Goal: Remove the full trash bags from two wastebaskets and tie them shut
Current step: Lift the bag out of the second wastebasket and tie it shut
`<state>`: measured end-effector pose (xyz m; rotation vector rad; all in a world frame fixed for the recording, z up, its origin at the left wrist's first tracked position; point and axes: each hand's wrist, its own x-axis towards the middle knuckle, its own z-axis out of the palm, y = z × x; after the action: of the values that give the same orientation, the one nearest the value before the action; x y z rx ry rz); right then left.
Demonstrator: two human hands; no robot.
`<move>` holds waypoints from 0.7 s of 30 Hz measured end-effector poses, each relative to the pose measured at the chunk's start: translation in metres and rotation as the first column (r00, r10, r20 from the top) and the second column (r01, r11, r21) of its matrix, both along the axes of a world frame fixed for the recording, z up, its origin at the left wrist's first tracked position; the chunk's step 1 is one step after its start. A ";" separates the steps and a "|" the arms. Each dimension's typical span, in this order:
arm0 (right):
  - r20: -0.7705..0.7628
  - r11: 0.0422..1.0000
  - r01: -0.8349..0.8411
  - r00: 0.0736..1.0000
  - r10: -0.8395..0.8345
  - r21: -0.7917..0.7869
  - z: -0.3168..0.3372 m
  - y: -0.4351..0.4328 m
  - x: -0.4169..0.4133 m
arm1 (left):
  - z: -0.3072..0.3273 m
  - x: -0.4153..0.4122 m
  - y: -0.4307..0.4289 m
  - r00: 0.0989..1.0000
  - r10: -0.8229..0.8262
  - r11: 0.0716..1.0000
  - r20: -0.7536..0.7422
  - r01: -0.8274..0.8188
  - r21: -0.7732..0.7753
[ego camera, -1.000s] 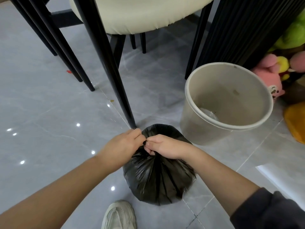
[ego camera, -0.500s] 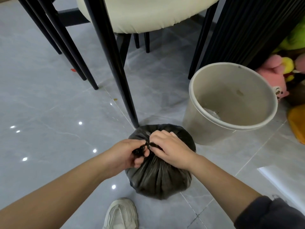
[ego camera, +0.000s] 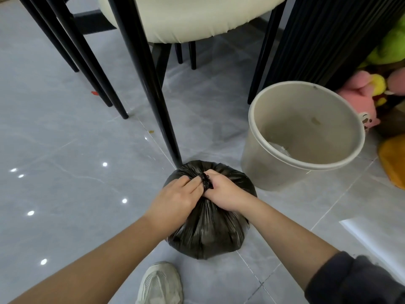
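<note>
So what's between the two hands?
The bunched, twisted top of the black trash bag; the left hand and right hand pinch it from either side, seen in the head view.

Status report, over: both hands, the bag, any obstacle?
Left hand and right hand pinch neck of black trash bag. Bag on floor, outside wastebasket. Chair leg close behind it.

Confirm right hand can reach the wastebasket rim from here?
Probably yes: nothing stands between the right hand and the wastebasket, which sits close beside the trash bag. But the hand grips the bag's knot now.
</note>
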<state>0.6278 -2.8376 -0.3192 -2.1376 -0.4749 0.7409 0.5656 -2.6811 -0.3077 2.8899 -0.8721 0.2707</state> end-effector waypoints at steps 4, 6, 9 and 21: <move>-0.068 0.998 0.020 0.998 -0.015 0.068 0.001 -0.002 0.002 | 0.007 0.006 0.003 0.982 -0.142 0.982 0.127 0.123 0.142; -0.089 0.996 0.024 0.996 -0.017 0.081 0.000 -0.003 0.003 | 0.011 0.007 0.004 0.981 -0.156 0.973 0.115 0.133 0.189; -0.073 0.998 0.002 0.997 0.003 0.069 0.000 -0.003 0.000 | 0.013 0.012 0.010 0.986 -0.153 0.970 0.063 0.138 0.200; 0.689 0.978 0.007 0.710 0.143 -0.210 0.019 -0.009 -0.019 | 0.043 0.014 0.020 0.241 0.040 0.694 -0.970 -0.705 -0.146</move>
<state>0.6088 -2.8470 -0.3001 -2.5711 -0.9138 -0.0486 0.5794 -2.6609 -0.2651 1.9722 0.2234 -0.9092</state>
